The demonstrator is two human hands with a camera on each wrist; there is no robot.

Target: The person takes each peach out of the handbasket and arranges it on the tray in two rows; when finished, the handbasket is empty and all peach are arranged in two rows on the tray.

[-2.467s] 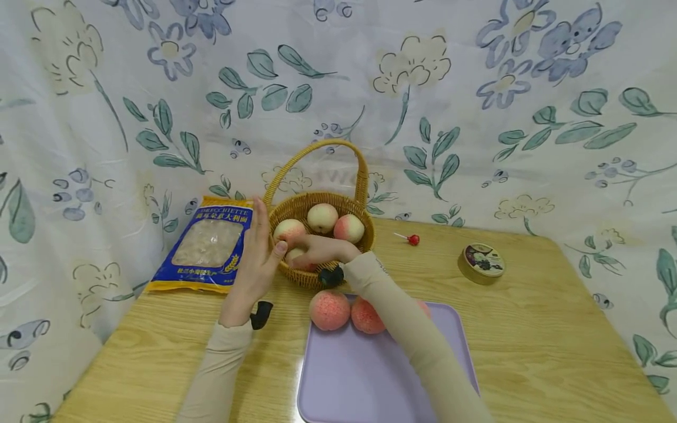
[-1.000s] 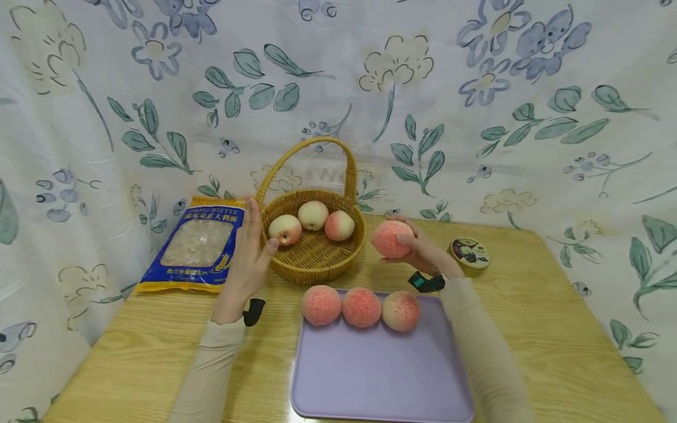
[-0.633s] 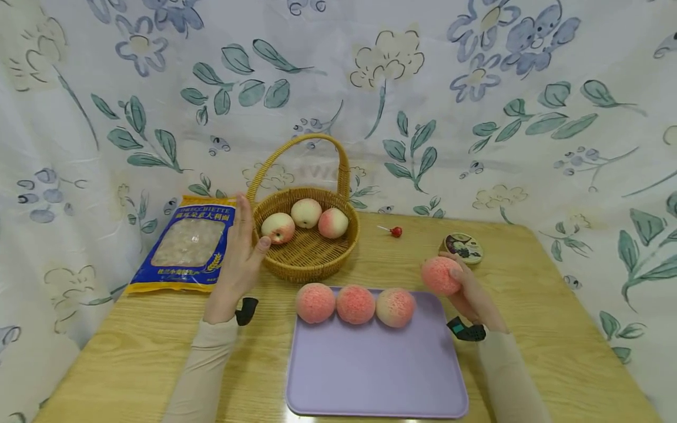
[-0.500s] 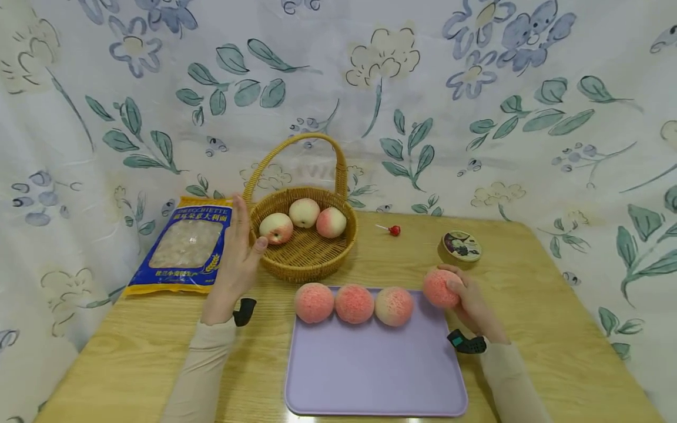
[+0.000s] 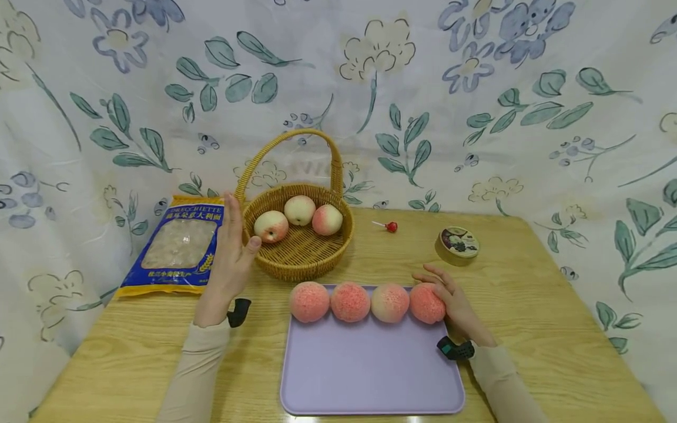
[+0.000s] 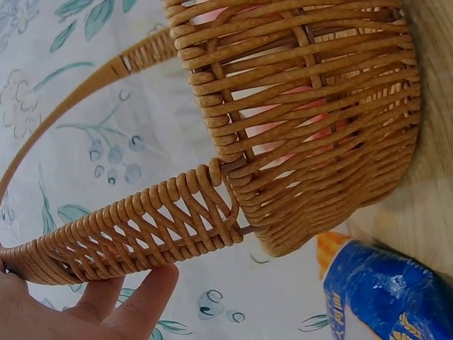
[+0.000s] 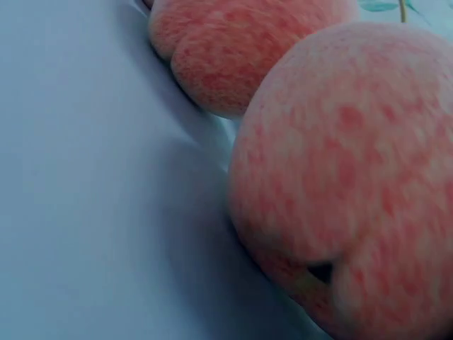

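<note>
In the head view, four peaches would exceed my count, so several peaches stand in a row along the back edge of the lilac tray [image 5: 370, 370]. My right hand [image 5: 459, 305] rests against the rightmost peach [image 5: 426, 308], its fingers loosely extended past the fruit's back. The right wrist view shows a peach [image 7: 340, 163] large and close, no fingers. My left hand [image 5: 231, 267] is held upright, fingers straight, at the left side of the wicker basket [image 5: 301, 271]. In the left wrist view its fingers [image 6: 152, 301] lie at the basket handle [image 6: 134, 227]. Paler peaches sit in the basket.
A blue and yellow bag of orecchiette [image 5: 180, 244] lies left of the basket, partly behind my left hand. A red lollipop [image 5: 391, 227] and a round tin [image 5: 458, 245] sit toward the back right. A floral curtain [image 5: 370, 88] hangs behind the wooden table [image 5: 539, 329].
My right hand has carried a pink peach from beside the basket to the tray's back right corner, set it at the row's end and loosened its fingers. My left hand stays by the basket.
</note>
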